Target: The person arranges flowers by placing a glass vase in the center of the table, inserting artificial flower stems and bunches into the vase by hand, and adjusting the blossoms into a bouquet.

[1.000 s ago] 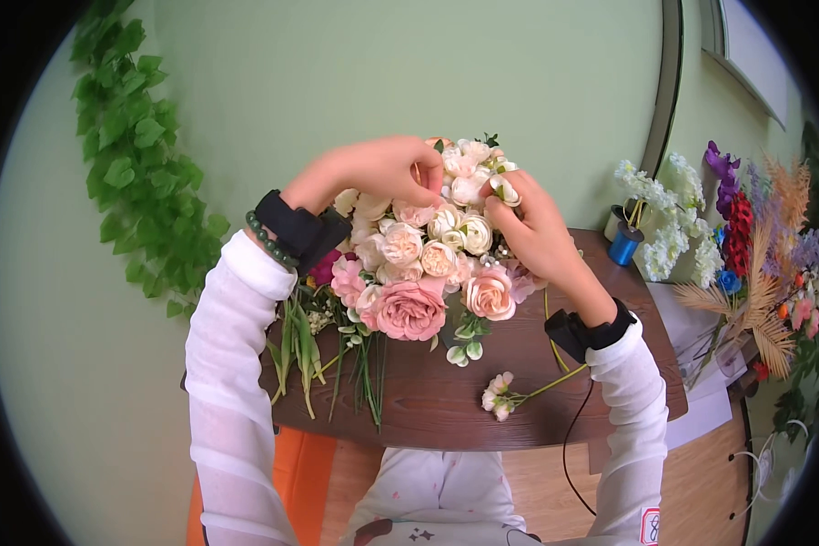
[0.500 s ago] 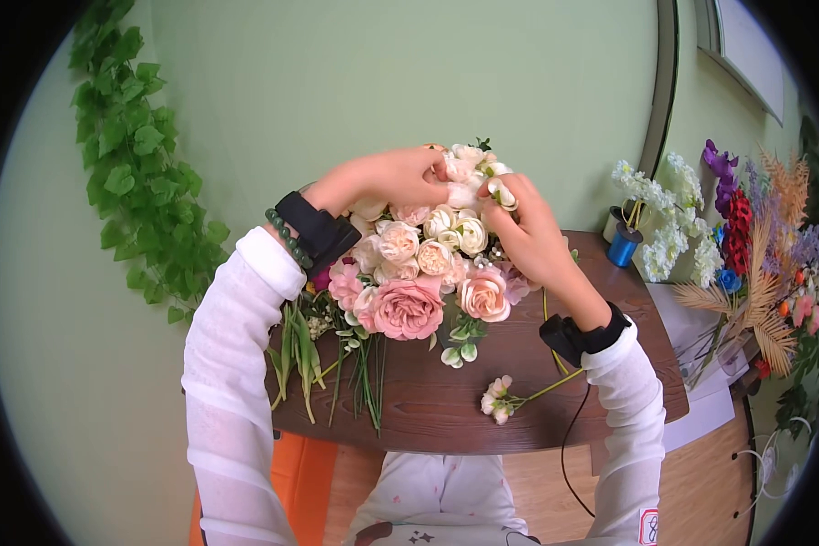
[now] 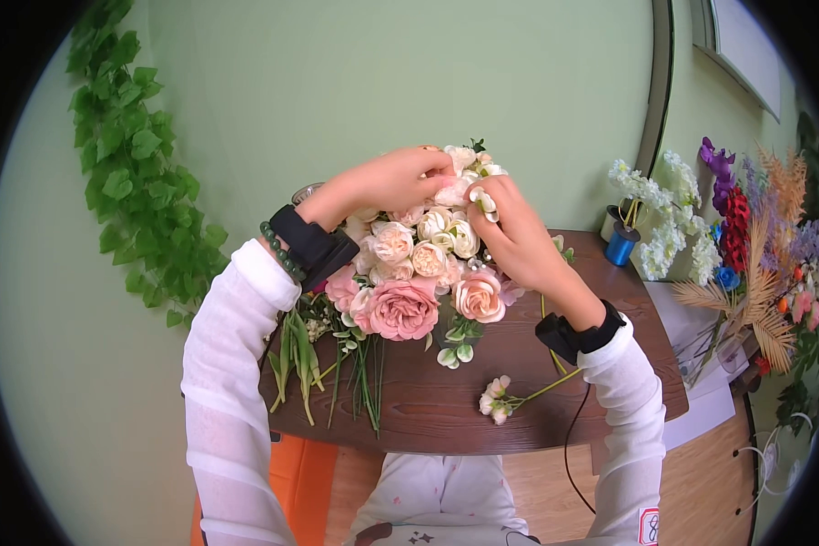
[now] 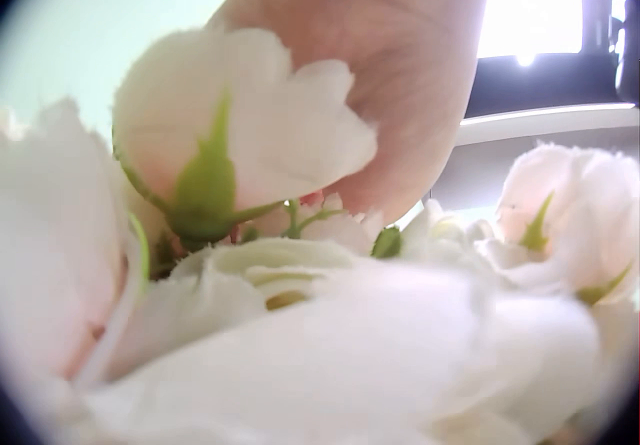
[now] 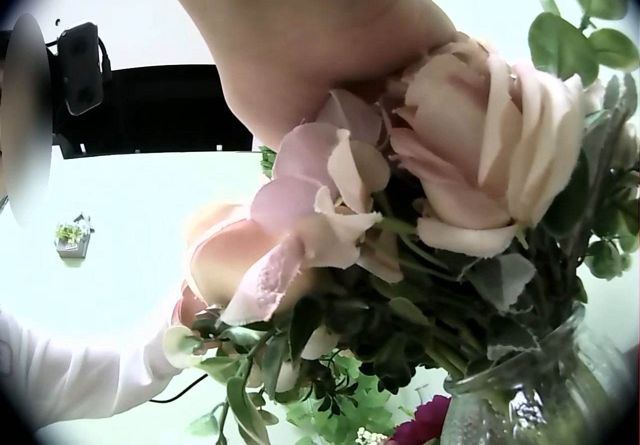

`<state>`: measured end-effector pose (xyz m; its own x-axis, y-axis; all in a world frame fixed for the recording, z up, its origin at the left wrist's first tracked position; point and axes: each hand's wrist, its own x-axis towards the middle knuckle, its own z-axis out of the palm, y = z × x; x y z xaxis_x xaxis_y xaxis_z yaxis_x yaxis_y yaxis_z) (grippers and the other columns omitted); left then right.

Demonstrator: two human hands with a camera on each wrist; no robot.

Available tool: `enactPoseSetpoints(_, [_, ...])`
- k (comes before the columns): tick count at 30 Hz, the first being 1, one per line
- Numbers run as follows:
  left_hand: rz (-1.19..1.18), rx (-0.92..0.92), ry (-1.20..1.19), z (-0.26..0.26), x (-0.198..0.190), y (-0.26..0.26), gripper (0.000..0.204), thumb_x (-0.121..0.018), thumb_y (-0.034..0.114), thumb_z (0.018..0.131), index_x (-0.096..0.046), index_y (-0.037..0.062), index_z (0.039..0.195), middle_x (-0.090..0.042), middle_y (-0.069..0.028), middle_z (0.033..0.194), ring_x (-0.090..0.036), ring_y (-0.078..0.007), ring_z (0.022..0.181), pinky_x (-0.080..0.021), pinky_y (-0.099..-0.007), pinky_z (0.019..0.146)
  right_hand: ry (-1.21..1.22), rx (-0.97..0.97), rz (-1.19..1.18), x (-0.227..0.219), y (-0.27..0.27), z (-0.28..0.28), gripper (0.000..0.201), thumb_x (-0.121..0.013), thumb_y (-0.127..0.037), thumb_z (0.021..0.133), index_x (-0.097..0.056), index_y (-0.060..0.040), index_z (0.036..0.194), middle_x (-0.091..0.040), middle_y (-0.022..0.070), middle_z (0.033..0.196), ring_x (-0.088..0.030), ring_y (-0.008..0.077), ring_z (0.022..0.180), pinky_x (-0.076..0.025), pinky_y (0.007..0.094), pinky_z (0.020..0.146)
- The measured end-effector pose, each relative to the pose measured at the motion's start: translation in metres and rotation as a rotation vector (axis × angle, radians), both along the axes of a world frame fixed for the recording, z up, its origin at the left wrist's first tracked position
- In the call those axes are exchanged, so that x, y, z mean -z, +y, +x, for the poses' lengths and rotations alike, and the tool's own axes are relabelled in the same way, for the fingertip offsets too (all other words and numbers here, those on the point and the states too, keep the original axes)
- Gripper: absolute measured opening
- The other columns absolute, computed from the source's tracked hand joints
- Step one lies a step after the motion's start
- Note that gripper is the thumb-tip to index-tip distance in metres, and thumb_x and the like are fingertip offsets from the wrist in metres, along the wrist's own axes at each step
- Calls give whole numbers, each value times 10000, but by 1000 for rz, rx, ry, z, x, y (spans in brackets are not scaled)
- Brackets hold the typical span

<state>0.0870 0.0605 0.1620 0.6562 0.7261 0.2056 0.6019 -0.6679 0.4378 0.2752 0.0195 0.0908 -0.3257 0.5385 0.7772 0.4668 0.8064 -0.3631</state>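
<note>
A full bouquet of artificial roses (image 3: 403,309) in white, cream and pink stands in a clear glass vase (image 5: 490,395). My right hand (image 3: 511,227) pinches a small white flower (image 3: 485,204) at the right side of the bouquet's top; the bloom pokes out between its fingers. Opposite it, my left hand (image 3: 400,179) reaches over from the left with curled fingers among the pale upper blooms. Its fingertips are hidden there, and I cannot tell whether they grip anything. White roses (image 4: 250,125) crowd the left wrist view beneath that hand.
Loose green stems and leaves (image 3: 296,359) lie at the table's left. A cut flower sprig (image 3: 499,400) rests near the front edge of the dark wooden table (image 3: 446,409). A blue spool (image 3: 621,246) and more flowers (image 3: 746,246) stand to the right.
My right hand has shifted a little left and inward, bringing the white flower closer to my left hand. My left hand has moved slightly right and lower over the blooms.
</note>
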Motion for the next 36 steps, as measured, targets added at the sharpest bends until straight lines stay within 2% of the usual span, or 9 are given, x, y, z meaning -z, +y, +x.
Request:
enactPoseSetpoints(7, [3,94,-133,-9,8,6,198,-447,205,910,-489,14,881,-469,-59,896,-485,-118,662,-443,-269,579,-50,77,29,1,-2,-1,250,-484,-209,846,-485,-52,1041,-507,144,963,-537,337,851,-434,409,730])
enactPoseSetpoints(10, [-57,-1,-87,-5,3,-13,144,-448,195,921,-489,58,924,-490,12,786,-432,-64,614,-391,-236,511,-68,88,12,-2,-5,-2,278,-493,-222,840,-486,-54,1060,-506,150,981,-541,342,854,-436,420,733])
enactPoseSetpoints(16, [-95,18,-100,-7,2,-18,193,-497,233,905,-513,73,1012,-524,10,892,-467,-63,668,-414,-226,540,-79,62,-3,-4,-8,1,401,-507,-234,822,-445,-72,1184,-462,175,1092,-528,326,931,-429,411,793])
enactPoseSetpoints(20, [-81,16,-128,-13,-5,-23,218,-499,242,904,-505,64,1031,-524,11,901,-471,-65,662,-413,-226,548,103,-34,7,-10,-16,9,446,-485,-196,822,-408,-66,1242,-424,173,1171,-497,274,996,-403,389,858])
enactPoseSetpoints(26, [197,44,-101,-10,-9,-40,380,-530,221,873,-460,77,1218,-511,-72,1166,-502,-184,1056,-421,-336,883,299,-86,-112,-9,-11,34,388,-427,-104,814,-444,-32,1195,-458,146,1127,-496,216,955,-416,328,833])
enactPoseSetpoints(28, [332,285,-48,-3,-15,-48,491,-554,236,846,-414,117,1301,-440,-129,1285,-408,-258,1199,-324,-379,1001,241,10,-208,-6,-8,40,357,-458,-124,801,-490,-21,1141,-495,127,1064,-496,206,944,-417,331,823])
enactPoseSetpoints(32, [638,317,216,6,-4,-55,515,-563,261,833,-415,129,1308,-413,-155,1314,-408,-298,1196,-315,-389,1008,135,6,-399,0,-4,44,344,-531,-173,782,-533,-23,1091,-517,118,1026,-505,224,913,-412,347,829])
enactPoseSetpoints(34, [532,286,243,7,4,-59,499,-558,273,834,-434,128,1295,-383,-165,1344,-392,-319,1210,-311,-401,1010,-124,99,-78,9,-1,45,386,-601,-224,753,-543,-31,1082,-526,124,1024,-514,248,876,-405,360,832])
enactPoseSetpoints(36, [534,284,239,7,7,-60,474,-555,253,839,-450,123,1282,-402,-165,1332,-392,-308,1216,-321,-394,1004,-70,114,-20,13,3,42,375,-626,-248,745,-569,-31,1045,-558,128,989,-516,270,837,-402,364,827])
